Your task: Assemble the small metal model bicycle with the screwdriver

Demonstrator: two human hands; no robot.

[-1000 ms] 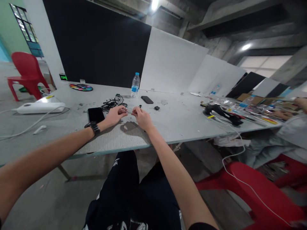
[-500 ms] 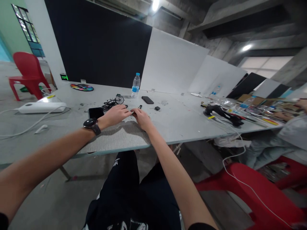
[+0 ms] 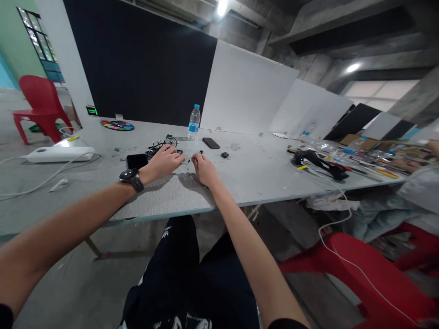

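Right hand (image 3: 203, 168), perhaps on tiny part (image 3: 188, 159); bottle (image 3: 194, 121) beyond

Your L hand (image 3: 166, 161) and R hand (image 3: 203, 168) are side by side over the surface (image 3: 240, 178), near its front edge, w/ a small part (image 3: 188, 160) btwn them. Just behind the L hand is a model bike (image 3: 161, 146). A phone (image 3: 137, 161) lies to that hand's left. Further back stands a bottle (image 3: 194, 122), w/ a second phone (image 3: 210, 143) to its R, nearer you. Far left there's a disc (image 3: 117, 125) at the back and a power strip (image 3: 58, 153) in front of it. A tool (image 3: 318, 163) lies well to the R. A chair (image 3: 41, 105) stands beyond the surface's left end.
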